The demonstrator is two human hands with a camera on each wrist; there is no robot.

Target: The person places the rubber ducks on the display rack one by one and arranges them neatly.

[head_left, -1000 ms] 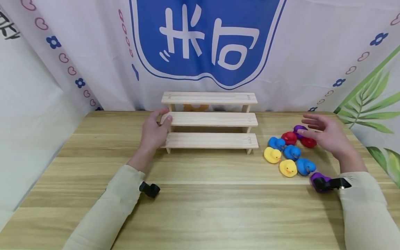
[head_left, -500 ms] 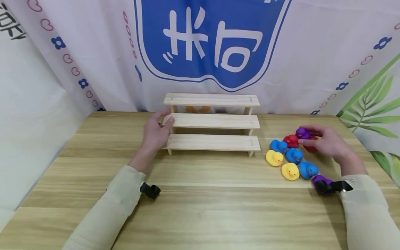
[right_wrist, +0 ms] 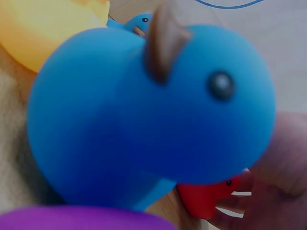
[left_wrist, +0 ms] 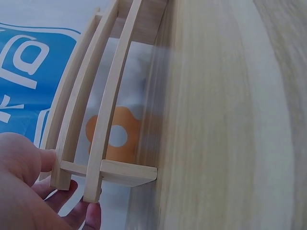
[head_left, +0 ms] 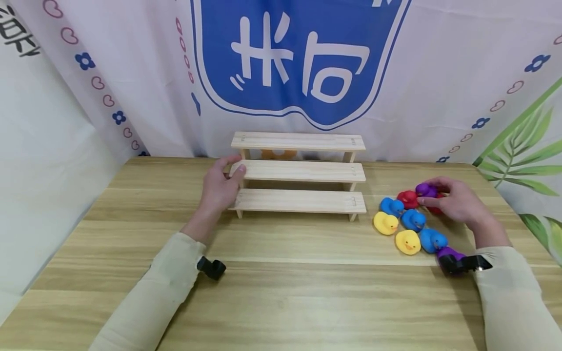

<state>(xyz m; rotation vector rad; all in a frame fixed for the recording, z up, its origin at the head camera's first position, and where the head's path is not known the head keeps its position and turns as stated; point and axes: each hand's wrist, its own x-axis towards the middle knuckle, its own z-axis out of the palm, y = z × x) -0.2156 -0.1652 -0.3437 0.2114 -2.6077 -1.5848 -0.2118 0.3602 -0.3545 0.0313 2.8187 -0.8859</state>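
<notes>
A three-tier wooden display stand stands at the back of the table. My left hand grips the left end of its middle shelf, thumb on top; in the left wrist view, fingers curl under the shelf ends. At the right, my right hand has thumb and fingers around a purple rubber duck. A red duck sits beside the thumb, and another red duck is mostly hidden under the hand. In the right wrist view, a blue duck hides most of that hand.
Nearer the front lie blue ducks, yellow ducks and a second purple duck, partly behind the right wrist's black camera. A printed cloth hangs behind the table.
My right hand has come down and toward the front onto the purple duck, its fingers closing in around it. The left hand has kept its hold on the stand.
</notes>
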